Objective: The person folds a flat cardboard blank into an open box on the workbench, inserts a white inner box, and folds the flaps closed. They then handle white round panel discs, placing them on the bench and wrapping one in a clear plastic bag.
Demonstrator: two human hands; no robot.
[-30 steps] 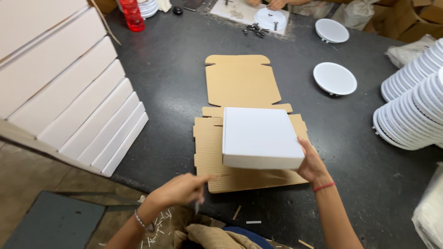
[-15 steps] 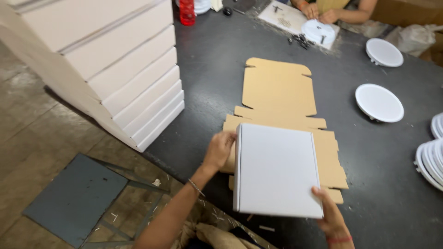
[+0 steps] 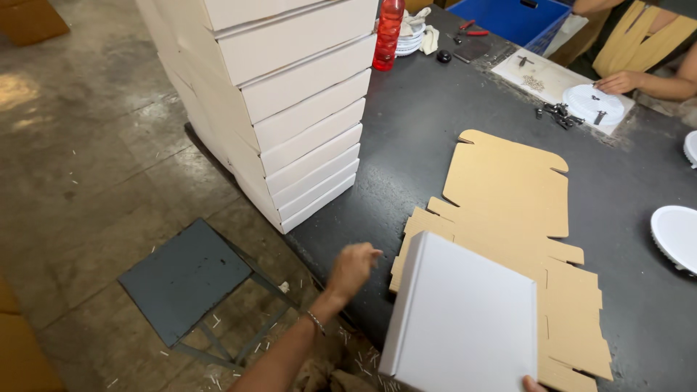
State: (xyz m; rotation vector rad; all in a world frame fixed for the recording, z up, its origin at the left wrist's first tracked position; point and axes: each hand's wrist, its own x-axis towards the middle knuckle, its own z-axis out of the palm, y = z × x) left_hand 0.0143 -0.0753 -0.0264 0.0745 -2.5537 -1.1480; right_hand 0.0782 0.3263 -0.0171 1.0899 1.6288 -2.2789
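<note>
Lower centre: white closed box (image 3: 461, 319), tilted, its underside on the flat brown cardboard blanks (image 3: 508, 210) spread over the dark surface (image 3: 421, 116). Right hand (image 3: 536, 385) only a fingertip at the bottom edge, touching the box's lower corner; grip impossible to tell. Left hand (image 3: 353, 267) just left of the box, apart from it, fingers loosely curled, holding nothing. Upper left: tall stack of white boxes (image 3: 290, 101) at the surface edge. Lower left: grey stool (image 3: 185, 279) on the floor. Upper right: another person's hand (image 3: 617, 81) by a white round fixture (image 3: 594, 101).
</note>
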